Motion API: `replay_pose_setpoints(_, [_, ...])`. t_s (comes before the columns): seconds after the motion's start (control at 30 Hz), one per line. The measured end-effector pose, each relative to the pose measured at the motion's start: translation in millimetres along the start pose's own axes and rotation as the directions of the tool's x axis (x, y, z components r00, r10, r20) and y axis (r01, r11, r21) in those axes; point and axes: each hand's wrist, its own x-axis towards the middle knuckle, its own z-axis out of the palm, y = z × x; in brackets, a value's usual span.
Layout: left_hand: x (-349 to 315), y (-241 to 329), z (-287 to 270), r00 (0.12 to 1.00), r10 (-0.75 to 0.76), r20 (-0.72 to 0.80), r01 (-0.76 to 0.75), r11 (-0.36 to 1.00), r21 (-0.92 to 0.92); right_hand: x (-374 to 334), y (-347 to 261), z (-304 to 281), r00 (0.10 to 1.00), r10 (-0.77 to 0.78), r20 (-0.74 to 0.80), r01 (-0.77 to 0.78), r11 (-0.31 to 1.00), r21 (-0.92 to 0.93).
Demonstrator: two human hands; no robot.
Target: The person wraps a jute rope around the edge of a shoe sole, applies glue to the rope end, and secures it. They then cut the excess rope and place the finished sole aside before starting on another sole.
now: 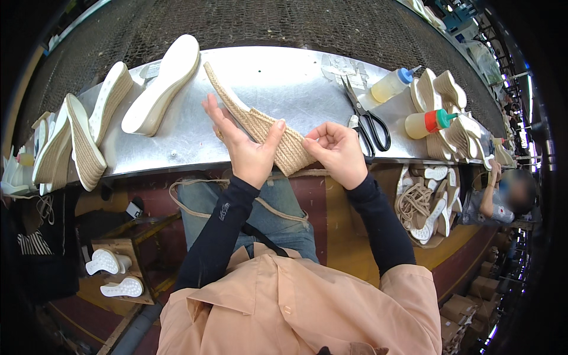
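Observation:
A wedge shoe sole [277,137] covered in rows of tan jute rope is tilted over the table's front edge. My left hand [247,147] supports it, with the thumb pressed on the wrapped side and the fingers stretched behind its far side. At the wedge's right edge, my right hand [340,151] pinches with thumb and forefinger on the jute rope; the exact grip point is hidden by the fingertips. A loose length of rope [278,217] loops across my lap and runs up toward the right hand.
Black-handled scissors [374,129] lie right of my hands, near a blue-capped bottle [387,87] and a green-capped bottle [427,123]. A white-topped wedge sole [168,83] and several more stand left; others are stacked right. Below, a box [431,204] holds soles and rope.

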Motion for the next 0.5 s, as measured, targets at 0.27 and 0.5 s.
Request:
replay_pose_setpoints(0.27, [-18.2, 9.0, 6.7, 0.997, -0.026, 0.069, 0.009, 0.971, 0.24, -5.7, -10.6, -18.0, 0.991, 0.081, 0.11, -0.086, 0.996, 0.038])
replay_pose_setpoints(0.5, [-19.4, 4.4, 8.3, 0.997, -0.057, 0.059, 0.05, 0.992, 0.113, -12.0, -17.8, -31.2, 0.997, -0.012, 0.077, 0.018, 0.997, -0.071])
